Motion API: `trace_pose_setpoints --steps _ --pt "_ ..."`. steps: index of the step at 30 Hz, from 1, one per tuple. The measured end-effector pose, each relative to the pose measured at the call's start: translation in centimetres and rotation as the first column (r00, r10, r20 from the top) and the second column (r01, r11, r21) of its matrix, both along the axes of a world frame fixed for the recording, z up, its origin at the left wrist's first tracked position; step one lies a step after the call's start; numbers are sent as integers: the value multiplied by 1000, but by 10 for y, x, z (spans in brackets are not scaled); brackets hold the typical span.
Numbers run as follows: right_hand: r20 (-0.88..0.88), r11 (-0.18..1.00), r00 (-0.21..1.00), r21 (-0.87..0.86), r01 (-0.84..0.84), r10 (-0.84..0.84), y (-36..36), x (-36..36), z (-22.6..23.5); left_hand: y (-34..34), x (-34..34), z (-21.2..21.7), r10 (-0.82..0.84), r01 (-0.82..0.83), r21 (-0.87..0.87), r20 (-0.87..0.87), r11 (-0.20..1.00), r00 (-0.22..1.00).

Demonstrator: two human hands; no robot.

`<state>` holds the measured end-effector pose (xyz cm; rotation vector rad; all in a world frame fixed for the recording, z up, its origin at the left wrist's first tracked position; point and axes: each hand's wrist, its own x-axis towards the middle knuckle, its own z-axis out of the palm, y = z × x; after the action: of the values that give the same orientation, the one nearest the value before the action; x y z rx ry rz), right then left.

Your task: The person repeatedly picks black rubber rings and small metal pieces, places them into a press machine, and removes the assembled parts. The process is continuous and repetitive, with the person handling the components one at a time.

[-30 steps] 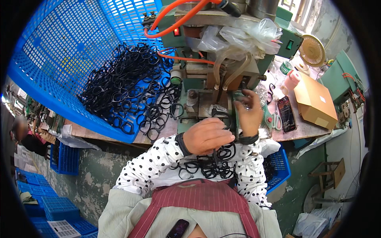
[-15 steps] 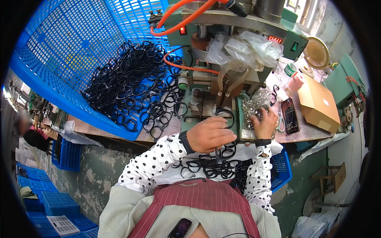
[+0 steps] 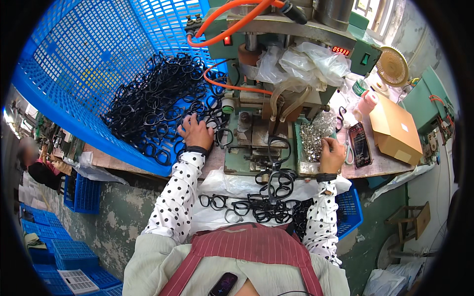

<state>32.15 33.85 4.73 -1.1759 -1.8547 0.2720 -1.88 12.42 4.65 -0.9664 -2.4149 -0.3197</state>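
Observation:
My left hand reaches over the near right side of a pile of black eyeglass frames in a large blue crate. Its fingers are spread and touch the frames; no grip on one shows. At the right edge of a shallow green tray, my right hand has its thumb and fingertips pinched together. Whatever sits in that pinch is too small to make out. Small shiny metal pieces fill the tray beside it. An eyeglass frame stands at the front of the green press, above several others hanging there.
The blue crate rises at the left. Orange hoses loop over the press. A phone, scissors and a cardboard box lie at the right. More frames rest on white plastic at my lap.
My left hand has left the frames at the press and moved left and away to the pile. My right hand has drawn back slightly from the metal pieces, its fingers now pinched.

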Motion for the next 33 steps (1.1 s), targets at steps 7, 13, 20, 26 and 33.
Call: trace_pose_setpoints --steps 7,13,20,26,33 --pt "42 990 994 102 100 -105 8 1 -15 -30 4 24 62 -53 179 -42 982 997" --pt "-2 996 999 86 36 -35 0 -1 0 -100 40 -14 -270 -202 621 579 757 769" --pt "-88 1000 996 -23 3 -5 3 2 -1 -77 11 -30 -357 -35 603 517 797 778" --pt "-95 997 993 -19 -77 75 8 8 -6 -43 -18 -8 -245 -4 452 493 892 835" --pt "1 999 1000 31 -23 23 7 4 -1 -16 85 99 -482 346 611 66 712 874"
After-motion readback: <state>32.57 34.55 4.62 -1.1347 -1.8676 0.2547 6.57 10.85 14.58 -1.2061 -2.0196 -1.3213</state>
